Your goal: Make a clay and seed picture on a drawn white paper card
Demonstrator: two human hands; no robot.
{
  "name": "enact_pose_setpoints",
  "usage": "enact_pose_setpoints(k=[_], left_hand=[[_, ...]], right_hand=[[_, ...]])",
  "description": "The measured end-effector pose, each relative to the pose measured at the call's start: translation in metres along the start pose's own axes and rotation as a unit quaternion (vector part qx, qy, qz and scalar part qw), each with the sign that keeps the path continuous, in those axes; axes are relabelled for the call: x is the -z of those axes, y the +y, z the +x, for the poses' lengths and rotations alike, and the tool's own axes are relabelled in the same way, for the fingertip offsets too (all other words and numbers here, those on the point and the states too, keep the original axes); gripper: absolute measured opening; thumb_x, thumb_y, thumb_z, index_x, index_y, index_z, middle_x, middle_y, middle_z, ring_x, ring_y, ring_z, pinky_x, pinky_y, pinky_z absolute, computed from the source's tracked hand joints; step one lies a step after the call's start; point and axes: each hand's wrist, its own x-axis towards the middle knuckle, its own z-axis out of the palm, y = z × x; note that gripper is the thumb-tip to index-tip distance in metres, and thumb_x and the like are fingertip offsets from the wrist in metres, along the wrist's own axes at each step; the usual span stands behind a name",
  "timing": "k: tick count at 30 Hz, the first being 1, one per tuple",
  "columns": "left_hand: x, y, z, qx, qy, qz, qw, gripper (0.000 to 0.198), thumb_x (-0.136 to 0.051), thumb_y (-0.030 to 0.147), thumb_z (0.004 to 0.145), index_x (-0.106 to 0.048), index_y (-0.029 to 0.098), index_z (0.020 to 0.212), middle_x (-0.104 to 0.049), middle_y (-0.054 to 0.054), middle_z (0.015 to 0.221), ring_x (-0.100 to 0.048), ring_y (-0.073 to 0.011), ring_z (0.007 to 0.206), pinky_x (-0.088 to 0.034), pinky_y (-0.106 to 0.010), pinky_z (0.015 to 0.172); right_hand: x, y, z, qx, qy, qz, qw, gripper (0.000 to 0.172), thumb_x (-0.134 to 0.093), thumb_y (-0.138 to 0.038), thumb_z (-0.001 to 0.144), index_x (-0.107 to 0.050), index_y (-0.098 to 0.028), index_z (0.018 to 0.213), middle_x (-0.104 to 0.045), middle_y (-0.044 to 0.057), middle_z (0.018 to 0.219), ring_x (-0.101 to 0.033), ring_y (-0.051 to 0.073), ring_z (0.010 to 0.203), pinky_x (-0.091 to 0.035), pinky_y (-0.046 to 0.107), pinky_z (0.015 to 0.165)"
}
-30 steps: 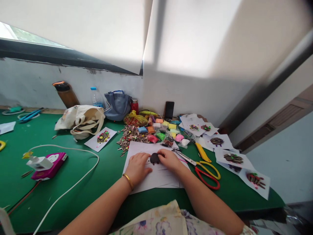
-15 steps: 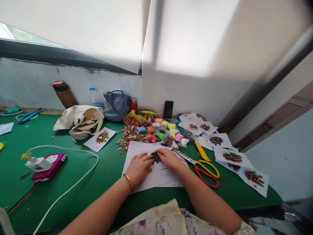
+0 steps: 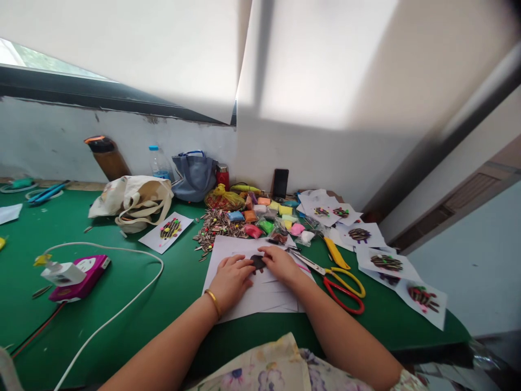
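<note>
A flat, dark brown piece of modelling clay (image 3: 257, 263) lies on a stack of white paper (image 3: 268, 296), with small brown bits along its lower edge. My left hand (image 3: 231, 278) rests flat on the paper, fingers stretched out, their tips touching the clay's left side. From the other side, the fingers of my right hand (image 3: 280, 265) are bent together over the clay's right and upper edge. Scissors (image 3: 325, 270) with one yellow and one red handle lie beside my right forearm. Sunflower seeds (image 3: 214, 231) are heaped just beyond the paper.
Several small packets of coloured clay (image 3: 266, 224) and a yellow utility knife (image 3: 337, 252) lie beyond my hands. Seed-decorated pictures (image 3: 386, 262) line the right edge. At left are a picture card (image 3: 166, 232), a canvas bag (image 3: 134, 198), a purple power box (image 3: 87, 277) and a white cable (image 3: 134, 296).
My right fingers have shifted very slightly over the clay's upper edge. My left hand stays in place, and the things around have not moved.
</note>
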Motion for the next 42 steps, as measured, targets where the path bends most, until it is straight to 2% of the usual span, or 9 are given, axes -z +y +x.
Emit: enact_pose_setpoints(k=[4, 9, 15, 19, 24, 29, 33, 38, 42], left_hand=[[0.001, 0.0, 0.0, -0.003, 0.005, 0.002, 1.0, 0.037, -0.068, 0.021, 0.077, -0.067, 0.032, 0.112, -0.064, -0.002, 0.125, -0.046, -0.0278, 0.125, -0.027, -0.048, 0.108], [0.003, 0.002, 0.0, -0.01, 0.005, 0.006, 1.0, 0.037, -0.068, 0.022, 0.077, -0.066, 0.032, 0.113, -0.063, -0.002, 0.125, -0.047, -0.0272, 0.123, -0.029, -0.048, 0.107], [0.002, 0.001, 0.001, -0.011, 0.004, 0.013, 1.0, 0.038, -0.069, 0.021, 0.076, -0.066, 0.031, 0.113, -0.063, -0.002, 0.125, -0.047, -0.0273, 0.121, -0.028, -0.047, 0.106], [0.002, 0.001, 0.001, -0.012, 0.001, 0.017, 1.0, 0.037, -0.07, 0.022, 0.076, -0.066, 0.03, 0.112, -0.063, -0.002, 0.124, -0.047, -0.0272, 0.121, -0.028, -0.047, 0.106], [0.005, 0.004, 0.001, -0.01, -0.005, 0.029, 1.0, 0.036, -0.07, 0.023, 0.076, -0.066, 0.029, 0.111, -0.063, -0.002, 0.124, -0.047, -0.0258, 0.121, -0.028, -0.045, 0.107], [0.006, 0.006, -0.001, 0.046, 0.022, 0.045, 0.998, 0.05, -0.073, 0.027, 0.073, -0.059, 0.026, 0.121, -0.058, -0.005, 0.128, -0.046, -0.0256, 0.122, -0.029, -0.044, 0.108], [0.006, 0.004, 0.0, 0.067, 0.015, 0.048, 0.996, 0.055, -0.072, 0.031, 0.074, -0.055, 0.024, 0.126, -0.055, -0.007, 0.133, -0.044, -0.0268, 0.126, -0.025, -0.048, 0.111], [0.004, 0.004, 0.002, 0.01, -0.052, 0.052, 0.997, 0.049, -0.06, 0.02, 0.083, -0.052, 0.034, 0.129, -0.049, 0.0, 0.143, -0.033, -0.0273, 0.137, -0.016, -0.06, 0.112], [0.0, 0.004, 0.001, -0.021, -0.064, 0.063, 0.996, 0.047, -0.054, 0.017, 0.086, -0.052, 0.035, 0.13, -0.051, 0.0, 0.141, -0.03, -0.0273, 0.139, -0.008, -0.066, 0.111]], right_hand=[[-0.002, 0.004, -0.001, -0.041, 0.025, 0.041, 0.998, 0.035, -0.054, -0.016, 0.083, -0.063, -0.023, 0.115, -0.069, 0.003, 0.094, -0.063, 0.019, 0.086, -0.046, 0.03, 0.082], [0.0, 0.01, -0.008, -0.049, 0.052, 0.089, 0.993, 0.032, -0.047, -0.016, 0.087, -0.063, -0.021, 0.113, -0.069, 0.005, 0.102, -0.064, 0.018, 0.09, -0.048, 0.032, 0.086], [0.006, 0.008, -0.03, 0.04, 0.067, 0.005, 0.997, 0.034, -0.045, -0.01, 0.085, -0.068, -0.019, 0.108, -0.064, 0.009, 0.109, -0.058, 0.02, 0.103, -0.044, 0.036, 0.096], [0.004, 0.003, -0.043, 0.081, 0.077, -0.037, 0.993, 0.036, -0.047, -0.007, 0.083, -0.069, -0.019, 0.109, -0.062, 0.009, 0.106, -0.056, 0.019, 0.102, -0.045, 0.034, 0.095], [-0.001, -0.002, -0.046, 0.117, 0.082, -0.091, 0.986, 0.036, -0.049, -0.005, 0.082, -0.069, -0.019, 0.108, -0.062, 0.009, 0.103, -0.054, 0.021, 0.099, -0.046, 0.036, 0.091], [-0.002, 0.0, -0.045, 0.134, 0.08, -0.102, 0.983, 0.037, -0.049, -0.006, 0.083, -0.066, -0.019, 0.113, -0.062, 0.01, 0.107, -0.054, 0.022, 0.102, -0.046, 0.037, 0.093], [-0.001, 0.001, -0.049, 0.145, 0.094, -0.093, 0.981, 0.043, -0.047, -0.005, 0.083, -0.062, -0.019, 0.12, -0.062, 0.01, 0.112, -0.053, 0.022, 0.105, -0.046, 0.038, 0.096], [-0.002, 0.0, -0.053, 0.158, 0.09, -0.114, 0.977, 0.043, -0.05, -0.006, 0.081, -0.064, -0.021, 0.119, -0.06, 0.011, 0.112, -0.053, 0.022, 0.105, -0.045, 0.04, 0.096], [-0.005, 0.002, -0.052, 0.159, 0.083, -0.137, 0.974, 0.043, -0.052, -0.007, 0.08, -0.065, -0.023, 0.118, -0.059, 0.01, 0.111, -0.053, 0.023, 0.104, -0.045, 0.04, 0.094]])
